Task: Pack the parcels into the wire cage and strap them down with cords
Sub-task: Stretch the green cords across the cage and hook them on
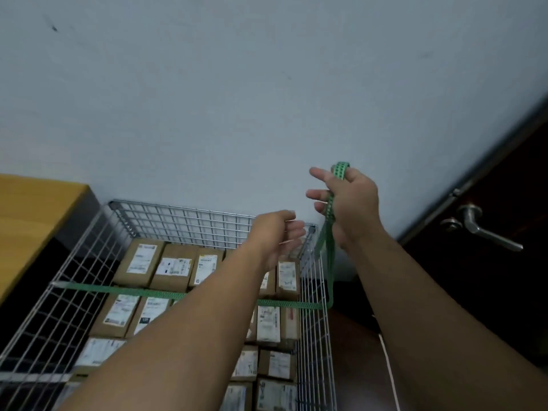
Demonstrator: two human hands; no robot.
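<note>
Head camera looks forward-down, near wire cage (189, 218).

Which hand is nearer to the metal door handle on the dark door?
Right. The right hand, gripping the green cord, is raised just left of the door handle. The left hand is farther left, above the wire cage's far right corner.

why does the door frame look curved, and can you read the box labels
Head view: the wide-angle lens bows the door frame near the right edge; the light is flat and dim, with no glare on the wall; the labels on the boxes are too soft to read; the left hand is slightly smeared, the strap in the right hand less so.
</note>
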